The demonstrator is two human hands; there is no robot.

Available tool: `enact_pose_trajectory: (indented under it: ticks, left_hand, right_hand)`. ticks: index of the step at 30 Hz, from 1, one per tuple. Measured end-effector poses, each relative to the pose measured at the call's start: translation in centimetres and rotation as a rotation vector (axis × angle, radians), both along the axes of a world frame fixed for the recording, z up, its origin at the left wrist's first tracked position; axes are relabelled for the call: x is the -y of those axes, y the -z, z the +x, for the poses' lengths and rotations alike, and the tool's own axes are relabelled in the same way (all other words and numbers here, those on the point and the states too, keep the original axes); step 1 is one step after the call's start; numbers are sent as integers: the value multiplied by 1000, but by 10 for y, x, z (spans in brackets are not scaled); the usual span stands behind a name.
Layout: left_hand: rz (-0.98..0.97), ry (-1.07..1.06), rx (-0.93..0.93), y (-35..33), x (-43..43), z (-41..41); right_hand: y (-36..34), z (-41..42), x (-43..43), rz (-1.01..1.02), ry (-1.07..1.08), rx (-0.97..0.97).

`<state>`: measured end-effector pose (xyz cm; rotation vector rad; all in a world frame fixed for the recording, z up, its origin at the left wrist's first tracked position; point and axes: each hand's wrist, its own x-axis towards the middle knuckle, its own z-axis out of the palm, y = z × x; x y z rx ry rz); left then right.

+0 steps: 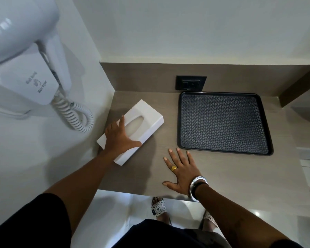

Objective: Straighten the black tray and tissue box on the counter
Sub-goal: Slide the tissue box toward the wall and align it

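A white tissue box [147, 115] lies at an angle on the left part of the grey counter [213, 172], its oval slot facing up. My left hand [119, 138] rests on its near end, with the fingers spread over the top and the thumb along its right side. The black tray [224, 122], patterned inside, lies on the right with its back edge close to the wall. My right hand [182, 173] lies flat and open on the counter, just in front of the tray's near left corner, touching neither the tray nor the box.
A white wall-mounted hair dryer [23, 51] with a coiled cord [75, 115] hangs on the left wall beside the box. A black power socket [191, 82] sits in the backsplash behind the tray. The counter's front edge runs just below my right hand.
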<state>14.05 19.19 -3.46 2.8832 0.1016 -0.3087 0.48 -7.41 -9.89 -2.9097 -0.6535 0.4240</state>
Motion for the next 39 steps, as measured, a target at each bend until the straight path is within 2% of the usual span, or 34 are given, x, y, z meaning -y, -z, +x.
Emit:
enact_pose_trajectory:
  ticks: [6,14,19,23,26,29,39]
  left_hand:
    - [-31,-384,78,3,28,9]
    - [-52,-568,86,6,22,18]
    - [-102,-401,177,11,20,7]
    - [-18,-63,318,14,8,-33]
    - [52,116,336,22,-7,-63]
    - [88,156,340,26,-12,-71]
    - [130,82,293,28,-12,-40]
  right_hand:
    - [2,0,1,-4,4,2]
    - [6,3,1,-7,2,-3]
    - [6,5,1,-27,-5,-20]
    - [5,5,1,-22,-1,-18]
    - [5,5,1,-24,-4,-10]
    - [5,6,1,-26,-2,-13]
    - [7,6,0,-43,-8,-24]
